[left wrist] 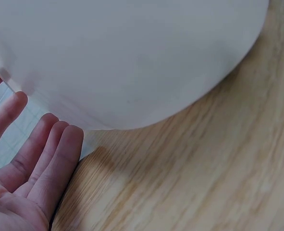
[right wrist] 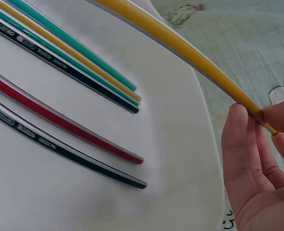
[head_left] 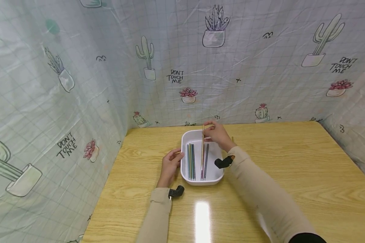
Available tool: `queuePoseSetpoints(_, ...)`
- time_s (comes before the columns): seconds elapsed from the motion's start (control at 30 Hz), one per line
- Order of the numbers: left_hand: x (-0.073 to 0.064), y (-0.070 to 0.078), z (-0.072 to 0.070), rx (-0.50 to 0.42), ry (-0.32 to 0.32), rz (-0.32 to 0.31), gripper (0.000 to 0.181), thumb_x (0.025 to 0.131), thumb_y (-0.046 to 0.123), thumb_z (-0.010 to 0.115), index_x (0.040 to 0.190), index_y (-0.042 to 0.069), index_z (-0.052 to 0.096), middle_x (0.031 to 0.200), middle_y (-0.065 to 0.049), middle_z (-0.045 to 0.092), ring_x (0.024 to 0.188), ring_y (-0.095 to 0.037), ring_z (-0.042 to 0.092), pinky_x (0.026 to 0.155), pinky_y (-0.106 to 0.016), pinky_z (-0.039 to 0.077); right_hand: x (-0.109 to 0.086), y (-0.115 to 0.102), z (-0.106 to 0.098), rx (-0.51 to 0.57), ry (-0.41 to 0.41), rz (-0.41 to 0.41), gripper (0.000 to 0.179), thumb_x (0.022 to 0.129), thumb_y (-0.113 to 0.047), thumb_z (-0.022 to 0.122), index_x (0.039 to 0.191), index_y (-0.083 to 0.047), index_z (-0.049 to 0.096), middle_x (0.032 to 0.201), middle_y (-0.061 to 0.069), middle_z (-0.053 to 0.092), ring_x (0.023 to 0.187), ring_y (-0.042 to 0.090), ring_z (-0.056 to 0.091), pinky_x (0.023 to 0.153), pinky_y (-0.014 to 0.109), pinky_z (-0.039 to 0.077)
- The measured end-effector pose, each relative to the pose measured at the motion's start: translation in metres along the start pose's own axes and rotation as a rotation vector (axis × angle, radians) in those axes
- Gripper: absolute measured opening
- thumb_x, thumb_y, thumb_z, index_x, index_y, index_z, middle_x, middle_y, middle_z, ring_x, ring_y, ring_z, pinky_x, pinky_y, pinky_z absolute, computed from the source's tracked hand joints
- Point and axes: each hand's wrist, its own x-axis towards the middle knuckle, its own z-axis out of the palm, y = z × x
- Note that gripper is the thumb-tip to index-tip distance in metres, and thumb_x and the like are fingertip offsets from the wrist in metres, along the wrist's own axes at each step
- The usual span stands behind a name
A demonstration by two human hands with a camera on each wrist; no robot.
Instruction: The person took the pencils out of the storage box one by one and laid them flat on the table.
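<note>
My right hand (head_left: 219,135) pinches a yellow pencil (right wrist: 180,45) near its far end, between thumb and fingertips. That pencil slants over the white tray (head_left: 213,175). At the tray's left side, my left hand (head_left: 169,165) touches the outer wall with fairly straight fingers (left wrist: 60,163). Inside the tray, a group of green, yellow and black pencils (head_left: 191,162) lies side by side along the left. To their right are a red pencil (right wrist: 74,125) and a black pencil (right wrist: 69,154), set a little apart.
The tray stands on a wood-grain table (head_left: 270,155). Past my right wrist, a short yellow piece (head_left: 233,139) shows, mostly hidden by the arm. A cactus-print cloth (head_left: 176,50) hangs behind the table and along both sides.
</note>
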Motion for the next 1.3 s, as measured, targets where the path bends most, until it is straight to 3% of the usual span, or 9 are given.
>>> queuePoseSetpoints(0.23, 0.000, 0.001, -0.001, -0.002, -0.006, 0.016, 0.033, 0.094, 0.019, 0.075, 0.125, 0.007, 0.070, 0.107, -0.009, 0.070, 0.089, -0.015, 0.069, 0.079, -0.027, 0.062, -0.002, -0.006, -0.021, 0.011, 0.018, -0.009, 0.044, 0.100, -0.005, 0.062, 0.141, -0.005, 0.047, 0.105, 0.011, 0.060, 0.092, 0.021, 0.066, 0.080, 0.034, 0.064)
queuePoseSetpoints(0.5, 0.000, 0.000, -0.001, 0.001, -0.005, 0.011, 0.033, 0.094, 0.020, 0.075, 0.125, 0.008, 0.071, 0.107, -0.009, 0.070, 0.089, -0.015, 0.069, 0.080, -0.028, 0.062, -0.007, 0.000, -0.051, 0.008, 0.036, -0.014, 0.041, 0.104, -0.011, 0.058, 0.143, -0.008, 0.046, 0.110, 0.010, 0.058, 0.094, 0.020, 0.065, 0.083, 0.032, 0.063)
queuePoseSetpoints(0.8, -0.003, 0.001, 0.000, 0.006, -0.008, 0.005, 0.038, 0.095, 0.021, 0.074, 0.130, 0.007, 0.068, 0.108, -0.007, 0.070, 0.094, -0.018, 0.069, 0.080, -0.026, 0.062, -0.012, 0.015, -0.083, -0.002, 0.063, 0.006, 0.044, 0.106, -0.017, 0.056, 0.148, -0.010, 0.044, 0.118, 0.012, 0.058, 0.098, 0.021, 0.063, 0.099, 0.044, 0.058)
queuePoseSetpoints(0.97, -0.003, 0.001, -0.001, -0.002, -0.005, 0.003, 0.036, 0.095, 0.021, 0.075, 0.128, 0.008, 0.069, 0.106, -0.006, 0.069, 0.092, -0.017, 0.069, 0.080, -0.026, 0.062, -0.016, 0.026, -0.099, -0.036, 0.069, 0.011, 0.045, 0.106, -0.017, 0.055, 0.148, -0.009, 0.044, 0.110, 0.005, 0.061, 0.102, 0.023, 0.063, 0.094, 0.038, 0.061)
queuePoseSetpoints(1.13, -0.002, 0.000, -0.001, 0.010, -0.008, 0.004, 0.035, 0.095, 0.023, 0.075, 0.127, 0.010, 0.071, 0.108, -0.008, 0.069, 0.094, -0.018, 0.069, 0.080, -0.027, 0.062, -0.020, 0.039, -0.113, -0.046, 0.073, 0.015, 0.046, 0.106, -0.018, 0.054, 0.150, -0.009, 0.043, 0.100, -0.006, 0.064, 0.095, 0.018, 0.064, 0.085, 0.031, 0.062)
queuePoseSetpoints(1.3, -0.002, -0.001, -0.001, 0.016, -0.006, 0.005, 0.033, 0.095, 0.023, 0.075, 0.125, 0.011, 0.071, 0.110, -0.009, 0.070, 0.095, -0.018, 0.069, 0.081, -0.027, 0.062, -0.025, 0.048, -0.122, -0.051, 0.067, 0.026, 0.047, 0.106, -0.014, 0.054, 0.150, -0.005, 0.042, 0.100, -0.002, 0.065, 0.087, 0.013, 0.064, 0.081, 0.029, 0.061)
